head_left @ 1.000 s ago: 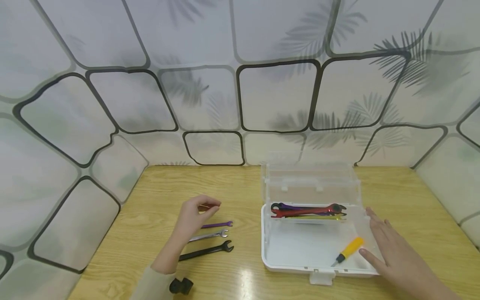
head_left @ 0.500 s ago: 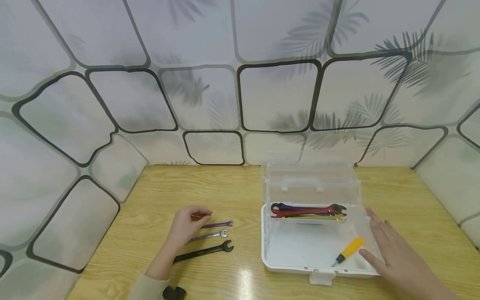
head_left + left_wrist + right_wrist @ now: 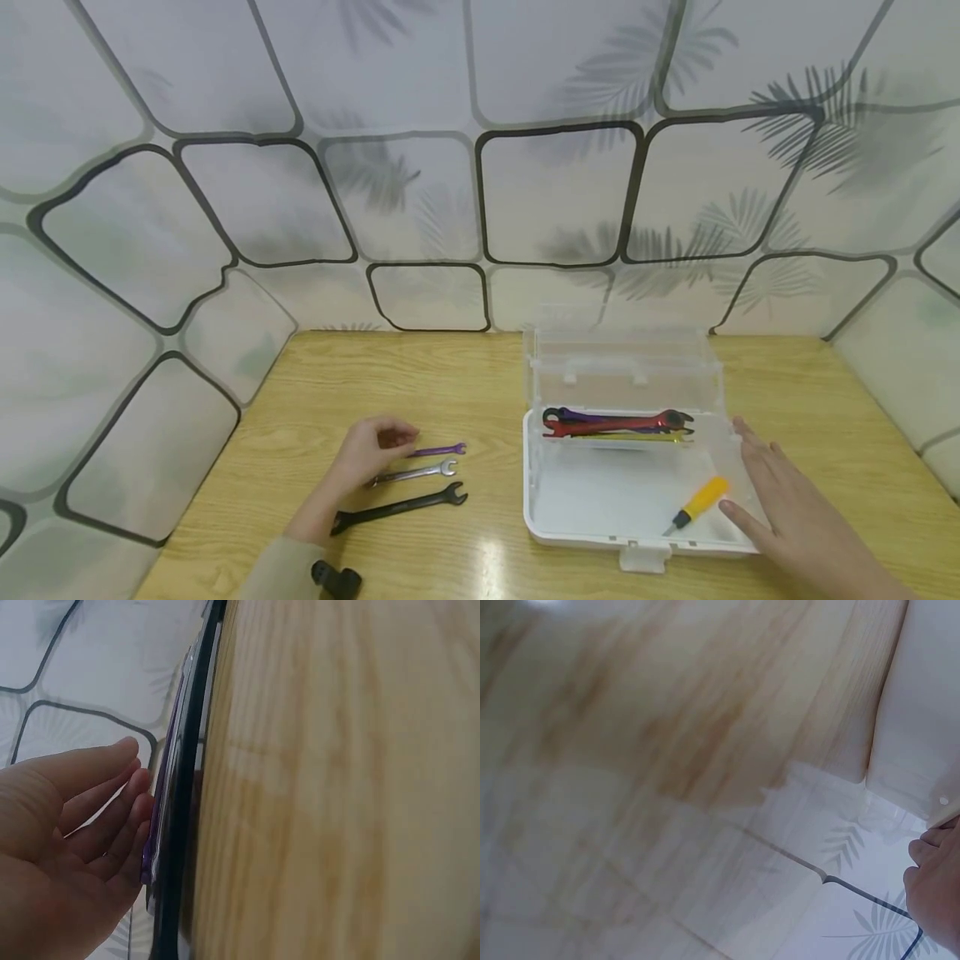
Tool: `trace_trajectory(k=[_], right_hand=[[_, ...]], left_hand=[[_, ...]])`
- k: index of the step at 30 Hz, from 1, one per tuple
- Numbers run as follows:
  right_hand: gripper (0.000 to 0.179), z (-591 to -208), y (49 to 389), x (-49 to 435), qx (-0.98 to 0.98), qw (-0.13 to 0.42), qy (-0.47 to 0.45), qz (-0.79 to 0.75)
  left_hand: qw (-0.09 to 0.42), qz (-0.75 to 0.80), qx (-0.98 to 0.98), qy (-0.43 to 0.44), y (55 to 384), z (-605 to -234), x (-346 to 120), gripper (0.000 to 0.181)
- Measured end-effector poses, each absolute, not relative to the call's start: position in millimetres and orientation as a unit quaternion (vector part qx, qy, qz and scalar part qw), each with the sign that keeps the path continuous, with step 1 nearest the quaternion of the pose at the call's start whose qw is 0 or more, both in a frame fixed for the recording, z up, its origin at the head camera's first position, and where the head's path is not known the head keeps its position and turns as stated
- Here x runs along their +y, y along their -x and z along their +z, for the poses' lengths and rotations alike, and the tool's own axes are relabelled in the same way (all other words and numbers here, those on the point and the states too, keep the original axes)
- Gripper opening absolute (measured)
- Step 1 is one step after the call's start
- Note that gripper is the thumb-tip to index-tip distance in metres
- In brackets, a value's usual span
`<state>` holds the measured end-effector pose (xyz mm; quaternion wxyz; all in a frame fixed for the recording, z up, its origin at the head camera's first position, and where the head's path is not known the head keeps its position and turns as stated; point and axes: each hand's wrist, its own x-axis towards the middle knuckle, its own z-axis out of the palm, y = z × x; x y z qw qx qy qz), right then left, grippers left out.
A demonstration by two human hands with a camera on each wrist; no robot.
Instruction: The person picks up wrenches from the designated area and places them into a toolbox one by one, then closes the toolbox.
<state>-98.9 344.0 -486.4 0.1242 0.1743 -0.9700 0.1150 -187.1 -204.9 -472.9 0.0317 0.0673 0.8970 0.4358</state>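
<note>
My left hand (image 3: pixel 362 458) is over the near end of a small purple wrench (image 3: pixel 441 451) on the table. In the left wrist view, its fingers (image 3: pixel 112 832) are loosely bent beside the purple wrench (image 3: pixel 160 802), with nothing between thumb and fingertips. A silver wrench (image 3: pixel 420 473) and a larger black wrench (image 3: pixel 405 506) lie in a row nearer me. On the right, my right hand (image 3: pixel 798 508) rests with extended fingers along the side of a white toolbox (image 3: pixel 528 500). A screwdriver with a yellow handle (image 3: pixel 703 497) lies in the box.
The toolbox's clear lid (image 3: pixel 622 346) stands raised at the back. Along the box's rear lie several wrenches, among them a red one (image 3: pixel 615 423) and a yellow one (image 3: pixel 637 436). A patterned wall (image 3: pixel 555 196) borders the wooden table (image 3: pixel 352 362).
My left hand has moved down and to the left, lowering towards the purple wrench and uncovering more of the silver and black wrenches. The right hand stays at the toolbox.
</note>
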Motion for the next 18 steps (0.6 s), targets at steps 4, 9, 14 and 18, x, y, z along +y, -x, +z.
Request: trace_trajectory(k=[4, 9, 14, 18], right_hand=[[0.094, -487.1, 98.0, 343.6, -0.971, 0.120, -0.172, 0.119], [0.094, -488.0, 98.2, 343.3, -0.974, 0.099, -0.161, 0.124], [0.094, -488.4, 98.5, 343.4, -0.975, 0.094, -0.159, 0.127], [0.093, -488.9, 98.0, 343.7, -0.972, 0.105, -0.165, 0.126]], left_hand=[[0.051, 0.430, 0.897, -0.084, 189.8, -475.6, -208.9, 0.020], [0.065, 0.415, 0.902, -0.101, 192.9, -476.6, -211.1, 0.022], [0.070, 0.409, 0.902, -0.114, 194.5, -478.3, -211.4, 0.020], [0.068, 0.402, 0.905, -0.123, 194.9, -479.5, -211.5, 0.014]])
